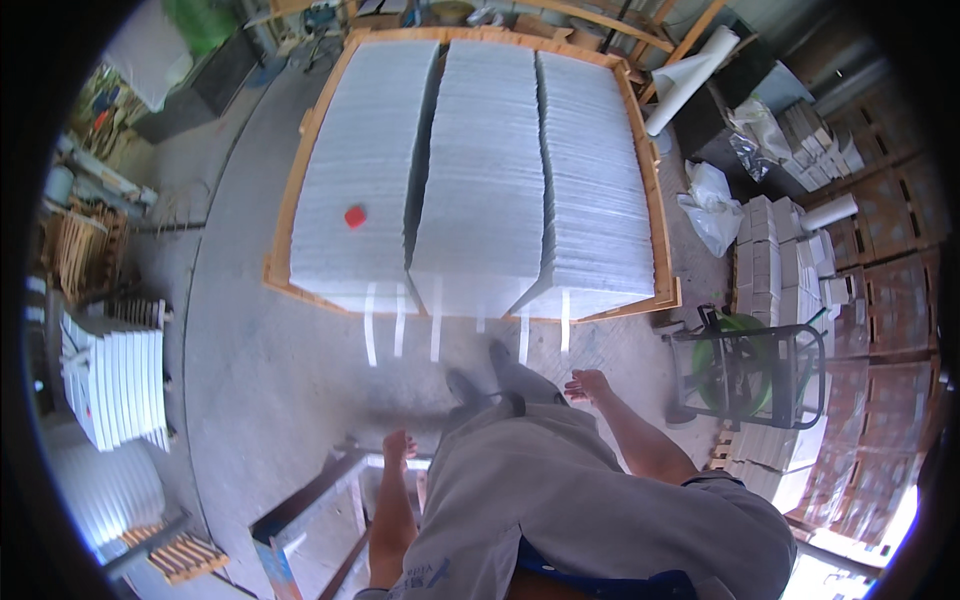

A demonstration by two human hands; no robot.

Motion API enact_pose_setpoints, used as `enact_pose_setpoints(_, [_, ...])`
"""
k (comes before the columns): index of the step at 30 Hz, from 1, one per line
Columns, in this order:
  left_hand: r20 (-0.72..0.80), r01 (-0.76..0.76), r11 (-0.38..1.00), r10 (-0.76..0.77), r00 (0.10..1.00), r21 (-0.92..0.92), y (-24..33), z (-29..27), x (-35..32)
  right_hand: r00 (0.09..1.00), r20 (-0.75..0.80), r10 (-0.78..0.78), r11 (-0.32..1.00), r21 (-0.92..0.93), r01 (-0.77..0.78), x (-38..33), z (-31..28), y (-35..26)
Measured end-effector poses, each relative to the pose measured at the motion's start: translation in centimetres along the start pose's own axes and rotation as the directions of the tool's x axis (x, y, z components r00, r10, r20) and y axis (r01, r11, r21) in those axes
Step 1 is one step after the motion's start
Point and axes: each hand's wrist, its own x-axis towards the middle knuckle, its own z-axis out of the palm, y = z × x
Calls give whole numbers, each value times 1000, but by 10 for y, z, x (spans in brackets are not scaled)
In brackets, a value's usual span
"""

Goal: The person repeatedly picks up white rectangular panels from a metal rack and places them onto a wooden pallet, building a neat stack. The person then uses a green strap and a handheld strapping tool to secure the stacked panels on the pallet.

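Observation:
My left hand (400, 447) hangs at my side beside a metal frame (345, 475), its fingers curled in and nothing visible in them. Out to the other side, my right hand (587, 386) is held in the air with its fingers loosely apart and nothing in it. Ahead of me stands a large wooden crate (290, 225) packed with three rows of upright pale slabs (480, 160). A small red block (355, 216) lies on top of the left row. White straps (435, 320) hang down at the near side of the slabs.
To the right are a hand cart (800, 375) with a green coil (735, 365), stacked white boxes (765, 250) and wrapped brown stacks (885, 400). White slabs (125, 385) lean at the left. A white roll (690, 82) rests behind the crate's right corner.

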Motion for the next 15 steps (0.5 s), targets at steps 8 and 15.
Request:
enact_pose_setpoints(8, [12,-45,988,44,999,148,21,1,6,1000,6,19,1000,5,-19,-6,0,10])
enact_pose_setpoints(15, [23,-85,981,82,996,172,31,5,10,1000,10,15,992,124,-16,-2,-1,32])
